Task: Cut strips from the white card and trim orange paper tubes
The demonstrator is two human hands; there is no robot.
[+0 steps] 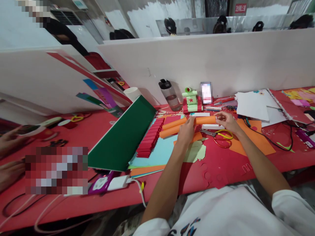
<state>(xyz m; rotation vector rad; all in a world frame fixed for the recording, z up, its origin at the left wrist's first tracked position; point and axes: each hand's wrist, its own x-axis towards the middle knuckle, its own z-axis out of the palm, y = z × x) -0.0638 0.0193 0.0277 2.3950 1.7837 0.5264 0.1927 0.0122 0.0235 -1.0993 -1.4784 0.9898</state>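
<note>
An orange paper roll lies between my two hands above the table. My left hand is closed around its left part. At its right end, the fingertips of my right hand pinch the edge. A second orange roll extends to the left of my left hand; whether it is gripped too is hidden. Scissors with yellow and red handles sit below my right hand. Folded red paper strips are stacked in a row on light blue sheets. Pale green paper scraps are near my left wrist.
A green board leans at the left. Behind stand a water bottle, a green and red paper model and a phone. White sheets and orange paper lie right. Another person's hands are at far left.
</note>
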